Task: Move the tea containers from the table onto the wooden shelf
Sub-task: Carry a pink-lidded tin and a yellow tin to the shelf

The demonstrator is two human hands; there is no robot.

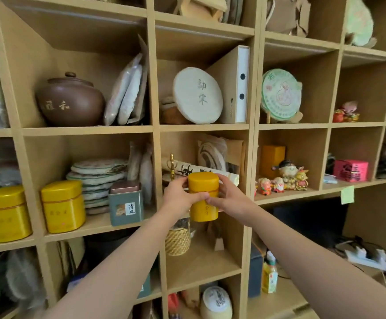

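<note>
I hold a yellow tea tin [203, 187] upright with both hands at the front edge of a middle compartment of the wooden shelf [156, 139]. My left hand [179, 199] grips its left side and my right hand [228, 196] grips its right side, fingers meeting across the front. Two more yellow tea tins [63, 206] [5, 214] stand on the shelf board to the left, and a grey-green square tea tin [126, 204] stands beside them. The table is out of view.
The compartment behind the held tin holds a rolled scroll [187, 169], a brass ornament [171, 166] and paper packets. Stacked tea cakes [97, 178] fill the compartment to the left. Figurines [284, 178] and an orange box [272, 161] sit to the right. A woven jar [177, 240] stands below.
</note>
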